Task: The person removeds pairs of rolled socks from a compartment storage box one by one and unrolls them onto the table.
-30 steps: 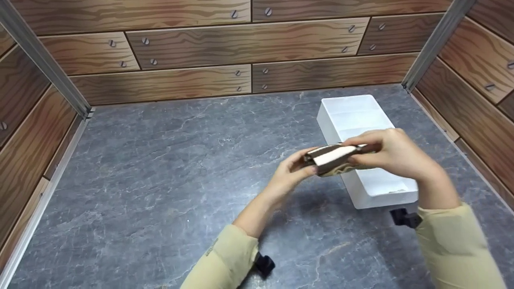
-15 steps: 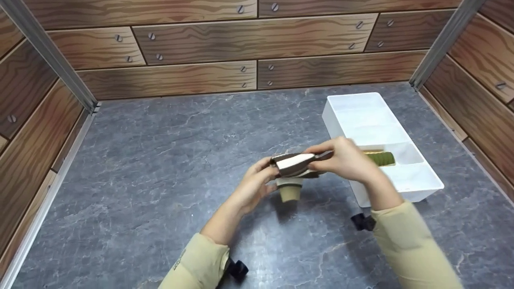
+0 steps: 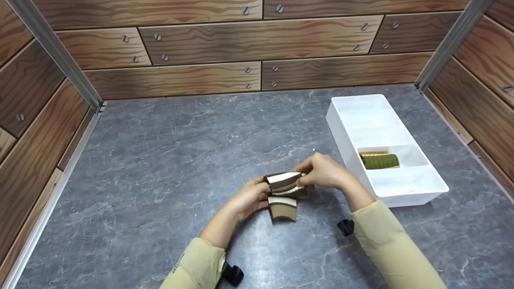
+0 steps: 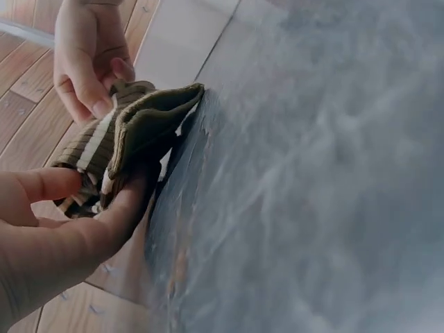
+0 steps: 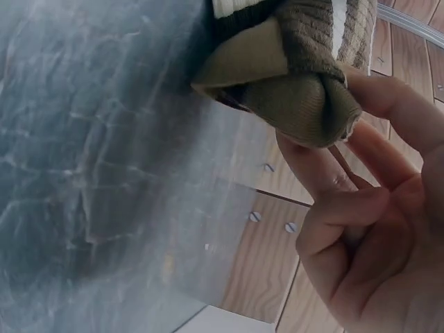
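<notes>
A folded pair of socks (image 3: 283,184), striped brown and white, is held low over the table between my two hands. One tan flap with a white ribbed band hangs from its near side. My left hand (image 3: 249,198) grips the left end; in the left wrist view its thumb and fingers reach into the fold of the socks (image 4: 104,149). My right hand (image 3: 325,172) pinches the right end. In the right wrist view the tan end of the socks (image 5: 298,104) lies between the thumb and fingers. A green rolled pair of socks (image 3: 379,161) lies in the white tray.
The white divided tray (image 3: 349,148) stands on the right of the grey marbled table (image 3: 168,160). The green pair occupies one compartment towards its near end. Wood-patterned walls (image 3: 209,46) enclose the back and sides.
Both hands have moved left and nearer to me with the striped socks, away from over the tray. The tan flap now hangs down, and the green socks in the tray have come into view.
</notes>
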Available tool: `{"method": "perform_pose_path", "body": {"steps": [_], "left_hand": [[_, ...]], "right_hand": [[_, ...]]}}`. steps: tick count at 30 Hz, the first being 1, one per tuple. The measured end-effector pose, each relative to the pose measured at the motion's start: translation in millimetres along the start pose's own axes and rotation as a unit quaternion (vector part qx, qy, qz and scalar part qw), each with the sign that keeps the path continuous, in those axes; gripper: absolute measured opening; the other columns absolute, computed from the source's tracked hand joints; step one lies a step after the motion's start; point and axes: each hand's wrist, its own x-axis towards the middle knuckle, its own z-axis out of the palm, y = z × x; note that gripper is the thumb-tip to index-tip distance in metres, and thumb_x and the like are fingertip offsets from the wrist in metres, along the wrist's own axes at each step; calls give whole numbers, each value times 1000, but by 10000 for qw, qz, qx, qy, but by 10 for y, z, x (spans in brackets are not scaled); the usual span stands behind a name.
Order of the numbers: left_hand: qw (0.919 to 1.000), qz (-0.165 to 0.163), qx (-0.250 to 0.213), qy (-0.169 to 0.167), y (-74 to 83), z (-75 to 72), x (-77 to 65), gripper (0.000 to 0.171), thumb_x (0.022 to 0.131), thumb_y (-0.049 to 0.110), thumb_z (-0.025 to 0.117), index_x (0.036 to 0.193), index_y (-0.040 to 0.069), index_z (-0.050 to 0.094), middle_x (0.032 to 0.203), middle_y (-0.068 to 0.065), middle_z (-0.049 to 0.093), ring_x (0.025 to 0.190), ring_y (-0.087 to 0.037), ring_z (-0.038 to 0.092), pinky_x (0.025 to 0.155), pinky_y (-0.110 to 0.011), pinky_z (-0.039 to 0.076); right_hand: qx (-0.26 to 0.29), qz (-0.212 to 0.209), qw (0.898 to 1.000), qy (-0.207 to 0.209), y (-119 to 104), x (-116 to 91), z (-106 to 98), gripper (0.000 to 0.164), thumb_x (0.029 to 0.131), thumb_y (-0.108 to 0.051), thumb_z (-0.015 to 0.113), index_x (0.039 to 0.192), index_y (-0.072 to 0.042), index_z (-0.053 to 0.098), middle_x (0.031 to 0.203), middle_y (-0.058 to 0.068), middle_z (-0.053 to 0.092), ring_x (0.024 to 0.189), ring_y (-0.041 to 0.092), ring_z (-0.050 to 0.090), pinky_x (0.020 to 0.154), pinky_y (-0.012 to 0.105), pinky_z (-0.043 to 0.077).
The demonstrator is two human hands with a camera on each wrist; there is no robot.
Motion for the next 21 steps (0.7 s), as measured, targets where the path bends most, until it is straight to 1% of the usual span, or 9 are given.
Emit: {"method": "perform_pose_path", "body": {"steps": [2, 5, 6, 8, 10, 13, 16, 18, 21], "left_hand": [[10000, -56, 48, 1, -11, -7, -1, 53, 83, -1, 43, 134, -11, 35, 109, -17, 59, 91, -22, 60, 87, -37, 52], [9995, -97, 308, 71, -4, -5, -11, 44, 83, 2, 45, 125, -10, 44, 101, -13, 59, 87, -20, 60, 82, -34, 53], [9988, -115, 453, 108, 3, -2, -16, 40, 83, 3, 46, 121, -10, 48, 98, -12, 60, 84, -19, 60, 81, -33, 54], [9956, -127, 903, 221, 23, 8, -30, 33, 83, 6, 48, 112, -9, 53, 91, -10, 60, 76, -16, 59, 74, -29, 55], [9890, -119, 1439, 317, 51, 14, -47, 29, 84, 10, 50, 105, -8, 56, 84, -8, 59, 67, -14, 58, 65, -25, 55], [9755, -133, 2162, 380, 97, 15, -68, 28, 87, 14, 51, 103, -7, 59, 77, -7, 57, 56, -12, 55, 55, -22, 54], [9601, -44, 2775, 348, 154, 6, -84, 28, 88, 14, 50, 103, -6, 61, 74, -8, 58, 54, -13, 57, 54, -24, 54], [9474, 80, 3175, 384, 198, -3, -98, 27, 88, 13, 48, 103, -6, 62, 73, -10, 60, 55, -14, 59, 55, -26, 55], [9243, 325, 3761, 561, 280, -19, -135, 29, 88, 13, 49, 107, -6, 62, 75, -13, 64, 58, -19, 62, 56, -28, 55]], "right_hand": [[-24, -3, 9999, -111, 16, 16, 9, 32, 69, -11, 76, 100, -7, 76, 84, 4, 72, 64, 11, 60, 66, 29, 50], [-76, -45, 9996, -254, 23, 36, 9, 30, 69, -12, 76, 99, -7, 76, 82, 3, 72, 65, 10, 60, 66, 29, 50], [-104, -60, 9995, -291, 20, 41, 6, 29, 69, -12, 76, 98, -8, 76, 81, 2, 72, 65, 10, 59, 65, 29, 49], [-165, -98, 9991, -379, 19, 49, 0, 28, 69, -12, 76, 97, -8, 76, 80, 2, 72, 64, 10, 59, 64, 28, 49], [-214, -143, 9985, -478, 17, 56, -7, 27, 69, -12, 76, 96, -8, 77, 79, 1, 72, 64, 10, 58, 63, 28, 49], [-251, -155, 9978, -588, 15, 63, -12, 27, 70, -13, 76, 96, -8, 77, 80, 1, 72, 65, 10, 59, 65, 28, 49], [-310, -160, 9973, -639, 9, 72, -8, 27, 70, -15, 76, 97, -9, 77, 81, 1, 72, 67, 10, 59, 66, 28, 49], [-351, -150, 9972, -649, 10, 81, -2, 29, 70, -16, 76, 98, -9, 77, 82, 1, 72, 67, 9, 59, 66, 27, 48], [-364, -117, 9971, -665, 19, 94, 4, 31, 71, -17, 75, 101, -9, 76, 82, 1, 72, 67, 10, 58, 65, 27, 47]]}}
